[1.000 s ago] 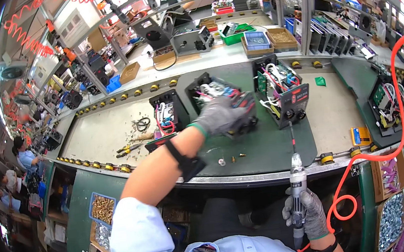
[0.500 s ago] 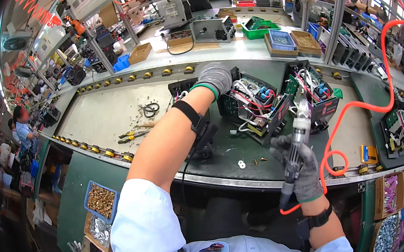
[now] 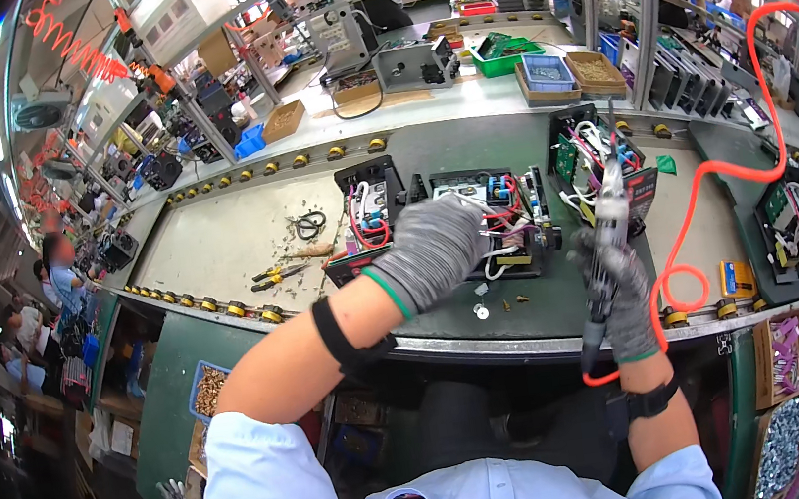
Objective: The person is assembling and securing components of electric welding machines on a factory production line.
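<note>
My left hand [image 3: 437, 250], in a grey knit glove with a green cuff, reaches in at the near left of the middle open electronic unit [image 3: 520, 197]. Its fingers are curled among the wires, and whatever lies between them is hidden. Red, white and blue wires show inside this unit. My right hand [image 3: 629, 306], gloved alike, is closed around an air screwdriver [image 3: 610, 214] whose bit points up and away, in front of the right electronic unit [image 3: 571, 144]. A third electronic unit [image 3: 366, 179] stands left of the middle one, partly behind my left hand.
An orange air hose [image 3: 709, 172] loops at the right. White washers [image 3: 482, 312] and brass screws [image 3: 521, 299] lie near the front edge. Yellow-handled pliers [image 3: 273, 277] rest at the left. Blue bins and cardboard boxes [image 3: 597, 71] stand behind; more units sit far right.
My left hand has come nearer, from behind the middle unit's left side to its near left. The middle unit has turned. My right hand has shifted slightly right with the screwdriver.
</note>
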A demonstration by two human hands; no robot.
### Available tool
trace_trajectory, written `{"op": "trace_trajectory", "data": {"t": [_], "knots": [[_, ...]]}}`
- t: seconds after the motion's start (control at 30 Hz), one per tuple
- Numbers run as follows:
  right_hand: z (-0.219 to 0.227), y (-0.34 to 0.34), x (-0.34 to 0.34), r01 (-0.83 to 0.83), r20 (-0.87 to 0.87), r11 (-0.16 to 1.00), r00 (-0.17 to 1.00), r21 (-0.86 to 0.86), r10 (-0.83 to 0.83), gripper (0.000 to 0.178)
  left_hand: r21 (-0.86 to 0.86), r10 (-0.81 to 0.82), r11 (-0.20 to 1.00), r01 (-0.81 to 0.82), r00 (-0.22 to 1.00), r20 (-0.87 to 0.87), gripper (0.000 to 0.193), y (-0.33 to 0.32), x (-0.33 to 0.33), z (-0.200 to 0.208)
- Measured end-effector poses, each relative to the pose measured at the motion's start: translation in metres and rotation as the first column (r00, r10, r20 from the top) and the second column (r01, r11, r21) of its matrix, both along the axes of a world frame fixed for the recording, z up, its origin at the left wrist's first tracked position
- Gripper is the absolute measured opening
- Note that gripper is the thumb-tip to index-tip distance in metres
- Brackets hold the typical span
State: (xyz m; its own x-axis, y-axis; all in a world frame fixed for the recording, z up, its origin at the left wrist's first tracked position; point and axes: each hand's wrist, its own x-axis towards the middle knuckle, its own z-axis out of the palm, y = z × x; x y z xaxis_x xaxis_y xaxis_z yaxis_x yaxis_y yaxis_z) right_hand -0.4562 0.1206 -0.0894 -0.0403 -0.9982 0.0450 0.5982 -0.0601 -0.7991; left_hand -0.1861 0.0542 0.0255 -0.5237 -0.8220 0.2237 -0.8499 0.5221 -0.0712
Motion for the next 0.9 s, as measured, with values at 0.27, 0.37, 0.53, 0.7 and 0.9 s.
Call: {"op": "trace_trajectory", "data": {"t": [0.27, 0.37, 0.53, 0.7, 0.9], "knots": [[-0.012, 0.131, -0.002, -0.022, -0.159, 0.991, 0.986, 0.133, 0.044, 0.072, 0.021, 0.082, 0.996, -0.090, 0.965, 0.250, 0.025, -0.015, -0.034, -0.016], [-0.016, 0.149, -0.003, -0.044, -0.097, 0.990, 0.994, 0.136, 0.057, 0.070, -0.069, 0.067, 0.996, -0.051, 0.965, 0.254, 0.028, -0.038, -0.044, 0.015], [-0.028, 0.175, -0.008, -0.248, 0.260, 0.939, 0.948, 0.237, 0.185, 0.063, -0.144, 0.097, 0.988, -0.061, 0.962, 0.255, 0.021, -0.031, -0.057, 0.055], [-0.039, 0.200, -0.024, -0.423, 0.319, 0.860, 0.888, 0.284, 0.331, 0.067, 0.099, -0.121, 0.989, 0.114, 0.990, 0.068, 0.020, 0.058, -0.037, -0.004], [-0.045, 0.207, -0.021, -0.354, 0.163, 0.849, 0.935, 0.393, 0.315, 0.066, 0.185, 0.074, 0.980, -0.076, 0.997, 0.015, 0.022, 0.064, -0.052, -0.115]]}}
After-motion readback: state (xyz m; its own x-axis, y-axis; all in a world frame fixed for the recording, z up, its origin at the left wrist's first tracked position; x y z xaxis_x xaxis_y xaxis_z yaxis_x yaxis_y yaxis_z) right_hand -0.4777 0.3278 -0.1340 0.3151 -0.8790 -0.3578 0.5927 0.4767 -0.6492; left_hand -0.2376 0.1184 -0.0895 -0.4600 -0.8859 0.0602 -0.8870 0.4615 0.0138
